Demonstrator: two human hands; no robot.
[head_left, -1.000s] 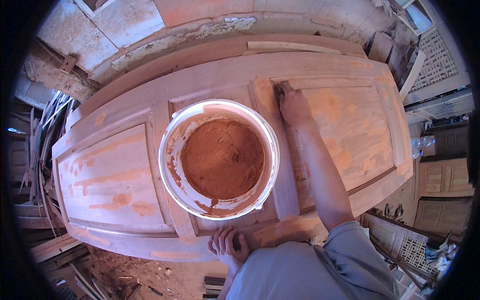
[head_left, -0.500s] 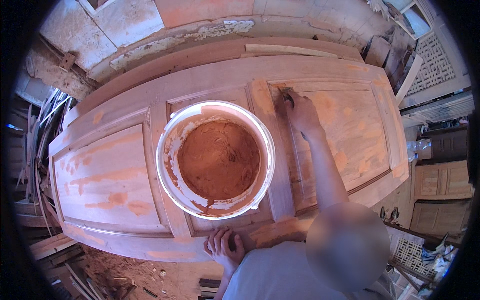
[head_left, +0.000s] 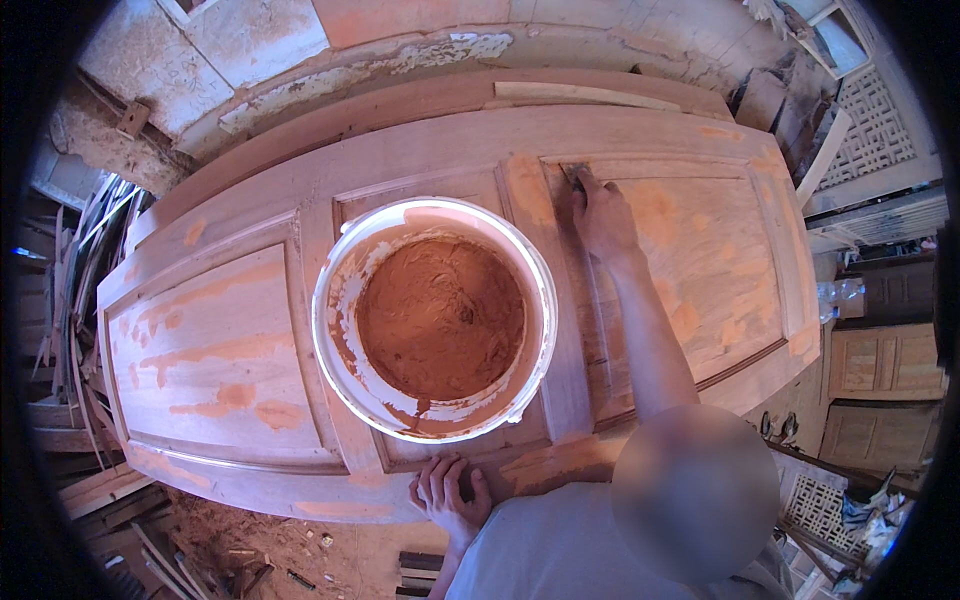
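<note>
Wooden door (head_left: 230, 330), long axis left-to-right; right hand (head_left: 606, 218) grip pinching dark piece (head_left: 575, 171); left hand (head_left: 453, 498) grip unclear.

Stained, flaking wall (head_left: 440, 55); littered brown floor (head_left: 345, 555); timber strips (head_left: 80, 330) at left, panelled doors (head_left: 888, 362) at right.

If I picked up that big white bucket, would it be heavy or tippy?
The white bucket is probably heavy: a broad mass of brown paste shows inside. A gentle push likely won't tip it, as it looks upright on the door.
</note>
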